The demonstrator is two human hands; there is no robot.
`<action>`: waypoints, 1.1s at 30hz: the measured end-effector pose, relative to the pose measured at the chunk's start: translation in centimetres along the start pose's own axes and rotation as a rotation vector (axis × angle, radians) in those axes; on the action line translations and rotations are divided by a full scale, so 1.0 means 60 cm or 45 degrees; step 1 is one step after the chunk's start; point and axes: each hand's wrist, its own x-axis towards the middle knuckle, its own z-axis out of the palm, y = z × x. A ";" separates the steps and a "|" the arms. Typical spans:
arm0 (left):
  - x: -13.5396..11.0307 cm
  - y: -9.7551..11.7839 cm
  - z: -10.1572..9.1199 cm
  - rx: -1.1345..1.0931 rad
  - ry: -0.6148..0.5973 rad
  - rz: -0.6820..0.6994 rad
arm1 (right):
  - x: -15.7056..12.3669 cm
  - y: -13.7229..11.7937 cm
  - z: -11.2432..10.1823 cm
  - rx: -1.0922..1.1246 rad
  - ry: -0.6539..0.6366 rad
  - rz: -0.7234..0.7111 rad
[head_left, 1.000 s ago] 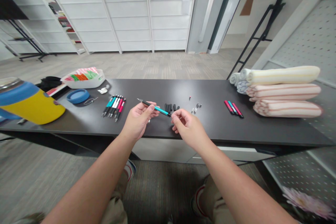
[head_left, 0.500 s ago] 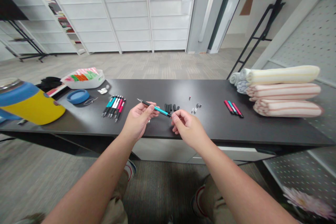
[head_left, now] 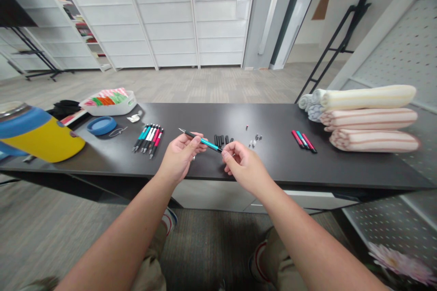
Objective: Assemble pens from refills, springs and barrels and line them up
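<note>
A teal mechanical pencil with a black grip and a thin metal tip lies across my left hand, whose thumb and fingers are closed on it. Its tip points up and left. At the pencil's other end, my right hand pinches the black rear part; any small piece between those fingertips is hidden. Behind the hands, several short black grips lie on the dark table. Small white and grey bits and a tiny red-tipped piece lie right of them.
Left are a row of assembled pencils, a blue lid, a white basket and a large yellow-blue bottle. Rightward lie pink and teal barrels beside stacked rolled towels. The table's near edge passes beneath my hands.
My right hand's fingers have shifted slightly at the pencil's rear end. The left hand and pencil stay nearly still.
</note>
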 end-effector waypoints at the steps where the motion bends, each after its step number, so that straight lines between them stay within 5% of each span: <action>1: 0.000 0.000 0.000 0.000 -0.001 -0.001 | 0.000 0.000 0.000 -0.016 0.000 0.005; 33: 0.003 -0.002 -0.003 -0.040 0.026 0.003 | -0.001 0.001 0.000 -0.064 0.010 0.018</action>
